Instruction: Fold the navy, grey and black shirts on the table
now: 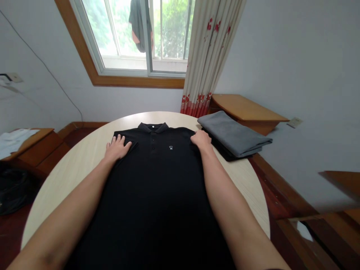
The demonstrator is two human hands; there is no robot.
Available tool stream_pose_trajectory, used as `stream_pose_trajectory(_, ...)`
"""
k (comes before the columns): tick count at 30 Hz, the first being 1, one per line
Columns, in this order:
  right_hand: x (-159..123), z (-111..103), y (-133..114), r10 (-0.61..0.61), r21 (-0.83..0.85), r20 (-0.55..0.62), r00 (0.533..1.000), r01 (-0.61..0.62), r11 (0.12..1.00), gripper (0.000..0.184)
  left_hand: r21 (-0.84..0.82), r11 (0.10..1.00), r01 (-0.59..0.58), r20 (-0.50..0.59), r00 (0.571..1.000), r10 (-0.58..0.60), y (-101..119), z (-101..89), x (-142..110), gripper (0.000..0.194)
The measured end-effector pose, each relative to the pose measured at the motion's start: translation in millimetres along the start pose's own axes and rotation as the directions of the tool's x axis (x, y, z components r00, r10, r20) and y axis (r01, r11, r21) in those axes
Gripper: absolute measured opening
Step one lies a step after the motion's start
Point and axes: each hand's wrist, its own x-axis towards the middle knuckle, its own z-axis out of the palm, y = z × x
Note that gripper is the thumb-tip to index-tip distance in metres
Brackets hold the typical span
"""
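A black polo shirt [157, 176] lies spread face up on the round table [84, 146], its collar toward the window and a small white logo on the chest. My left hand [117, 147] rests flat on the sleeve at the left, fingers spread. On the other side, my right hand [201, 139] is closed at the right sleeve, its fingers curled over the cloth. The shirt's lower part runs toward me between my forearms and is dark, so its hem cannot be made out.
Folded grey and black cloths [233, 135] are stacked at the table's right edge, close to my right hand. Behind them stands a wooden cabinet [244, 107] beside a patterned curtain [209, 56]. Another wooden cabinet [33, 150] bears white cloth at the left.
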Motion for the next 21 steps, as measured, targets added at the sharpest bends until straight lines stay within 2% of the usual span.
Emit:
stream_pose_trajectory(4, 3.3, -15.9, 23.3, 0.138, -0.067, 0.089, 0.986, -0.132, 0.989, 0.049, -0.058, 0.998, -0.016, -0.025, 1.0, 0.014, -1.3, -1.7, -4.9, 0.072)
stream_pose_trajectory(7, -0.1, -18.2, 24.5, 0.18, -0.107, 0.132, 0.975, -0.166, 0.98, 0.051, -0.117, 0.992, -0.038, -0.023, 0.999, 0.035, -2.5, -4.5, -7.6, 0.068)
stream_pose_trajectory(10, -2.1, -20.8, 22.1, 0.183, -0.084, 0.117, 0.976, -0.174, 0.981, 0.047, -0.15, 0.988, -0.027, -0.017, 1.0, 0.025, -1.9, -8.7, -10.0, 0.066)
stream_pose_trajectory(13, -2.3, -28.0, 19.6, 0.157, -0.023, 0.042, 0.987, -0.157, 0.987, 0.043, -0.208, 0.978, -0.011, -0.05, 0.999, 0.001, -0.7, -13.5, -14.5, 0.064)
stream_pose_trajectory(17, -5.4, -42.1, 8.7, 0.102, 0.015, -0.046, 0.994, -0.102, 0.995, 0.042, -0.323, 0.942, -0.093, -0.248, 0.969, 0.011, -0.4, -18.0, -22.2, 0.063)
stream_pose_trajectory(19, -10.0, -48.2, -2.0, 0.018, 0.059, -0.097, 0.995, -0.012, 0.998, 0.041, -0.338, 0.93, -0.143, -0.299, 0.954, 0.038, -0.6, -18.2, -24.1, 0.062)
stream_pose_trajectory(21, -16.2, -52.9, -14.7, -0.103, 0.159, -0.1, 0.99, 0.118, 0.98, 0.042, -0.342, 0.925, -0.165, -0.291, 0.955, 0.063, -1.2, -16.7, -23.6, 0.062)
